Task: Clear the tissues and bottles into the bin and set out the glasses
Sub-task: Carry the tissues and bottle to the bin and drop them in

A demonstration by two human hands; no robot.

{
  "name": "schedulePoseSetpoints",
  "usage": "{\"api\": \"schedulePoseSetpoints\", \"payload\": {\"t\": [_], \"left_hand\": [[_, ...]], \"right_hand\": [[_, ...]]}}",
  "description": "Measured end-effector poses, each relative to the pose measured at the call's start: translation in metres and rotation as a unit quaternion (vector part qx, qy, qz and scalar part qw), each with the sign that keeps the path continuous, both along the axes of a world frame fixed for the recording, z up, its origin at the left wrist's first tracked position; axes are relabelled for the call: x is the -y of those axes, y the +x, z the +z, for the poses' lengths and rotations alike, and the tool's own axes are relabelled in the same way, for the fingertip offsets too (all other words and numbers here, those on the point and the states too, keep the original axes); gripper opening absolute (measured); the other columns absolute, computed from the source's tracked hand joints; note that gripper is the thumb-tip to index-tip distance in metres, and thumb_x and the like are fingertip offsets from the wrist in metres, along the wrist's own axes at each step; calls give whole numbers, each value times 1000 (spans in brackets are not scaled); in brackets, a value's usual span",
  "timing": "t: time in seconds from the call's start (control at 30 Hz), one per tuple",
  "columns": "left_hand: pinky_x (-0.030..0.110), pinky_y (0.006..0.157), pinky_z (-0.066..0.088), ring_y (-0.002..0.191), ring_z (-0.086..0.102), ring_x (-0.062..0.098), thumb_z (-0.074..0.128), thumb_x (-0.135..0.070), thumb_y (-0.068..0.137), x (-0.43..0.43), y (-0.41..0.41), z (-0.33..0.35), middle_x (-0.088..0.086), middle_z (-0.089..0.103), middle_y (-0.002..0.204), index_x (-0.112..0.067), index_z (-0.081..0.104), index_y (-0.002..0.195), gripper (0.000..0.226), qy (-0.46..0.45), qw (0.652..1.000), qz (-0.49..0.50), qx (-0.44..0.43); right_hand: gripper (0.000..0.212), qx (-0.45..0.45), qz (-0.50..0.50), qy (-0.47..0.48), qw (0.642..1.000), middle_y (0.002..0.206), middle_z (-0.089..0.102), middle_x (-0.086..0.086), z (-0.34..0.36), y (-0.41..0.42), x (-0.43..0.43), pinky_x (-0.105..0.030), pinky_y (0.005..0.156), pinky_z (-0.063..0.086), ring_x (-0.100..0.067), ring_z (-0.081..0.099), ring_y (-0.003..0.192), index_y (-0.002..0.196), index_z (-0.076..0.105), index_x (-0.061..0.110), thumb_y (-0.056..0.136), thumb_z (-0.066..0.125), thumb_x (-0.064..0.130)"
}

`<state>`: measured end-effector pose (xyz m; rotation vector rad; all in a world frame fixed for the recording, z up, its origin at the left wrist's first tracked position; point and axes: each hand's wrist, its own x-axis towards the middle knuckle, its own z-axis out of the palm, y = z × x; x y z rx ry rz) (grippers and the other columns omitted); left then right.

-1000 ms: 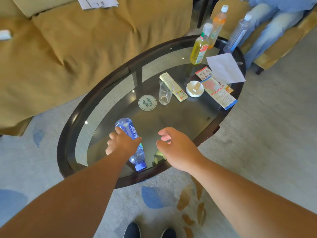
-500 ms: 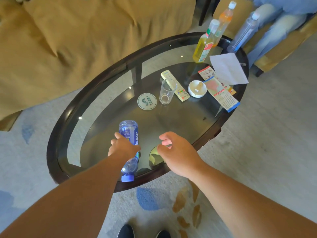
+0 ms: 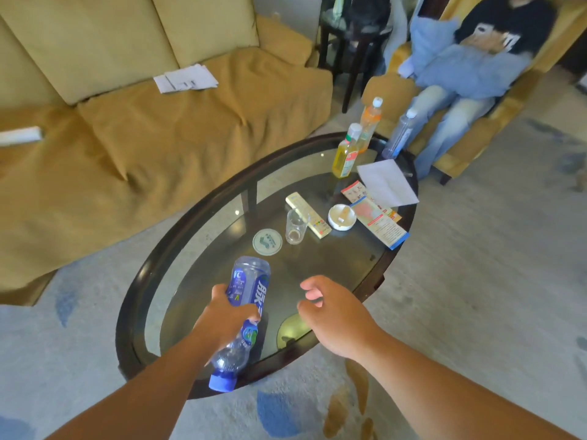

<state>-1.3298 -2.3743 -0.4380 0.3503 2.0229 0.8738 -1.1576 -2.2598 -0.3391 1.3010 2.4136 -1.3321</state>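
Left hand (image 3: 227, 315) grips blue-capped clear bottle (image 3: 246, 300).

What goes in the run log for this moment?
left hand: grip on blue bottle, cap toward person | right hand: empty, open | glass: on table | bin: unseen

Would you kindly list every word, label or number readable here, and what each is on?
Blue bottle in the left hand: large white characters, too blurred to read.
Coaster: a logo, its lettering unreadable.
Leaflets, remote, yellow bottle: print too small.
No text reads clearly.
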Motion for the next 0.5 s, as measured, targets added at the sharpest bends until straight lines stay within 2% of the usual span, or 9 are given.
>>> {"api": "schedulePoseSetpoints", "payload": {"t": [0.2, 0.37, 0.43, 0.5], "left_hand": [[34, 73, 58, 84, 69, 16, 78, -28, 74, -2, 31, 74, -4, 63, 102, -28, 35, 118, 62, 89, 993, -71, -25], [31, 69, 58, 80, 71, 12, 78, -36, 68, -24, 76, 136, -6, 67, 102, -34, 37, 120, 66, 169, 976, -136, -10], [36, 74, 58, 81, 71, 12, 77, -38, 63, -36, 98, 158, -6, 69, 100, -34, 42, 119, 67, 187, 966, -176, -10], [44, 80, 57, 84, 71, 15, 78, -37, 61, -47, 123, 178, -4, 69, 100, -34, 45, 116, 64, 206, 956, -208, -12]], "right_hand": [[33, -29, -44, 32, 998, 117, 54, 13, 66, 32, 5, -25, 85, 45, -4, 56, 99, 125, 50, 32, 92, 49, 34], [29, -57, -132, 64, 987, 110, 55, 14, 114, 86, 9, -19, 75, 43, -1, 57, 90, 118, 53, 35, 90, 53, 33], [23, -68, -181, 80, 978, 108, 56, 15, 131, 114, 10, -12, 64, 43, -1, 57, 85, 110, 53, 38, 88, 55, 32], [21, -84, -232, 89, 965, 105, 57, 13, 147, 143, 13, -17, 70, 46, -5, 58, 83, 104, 53, 39, 86, 57, 29]]}}
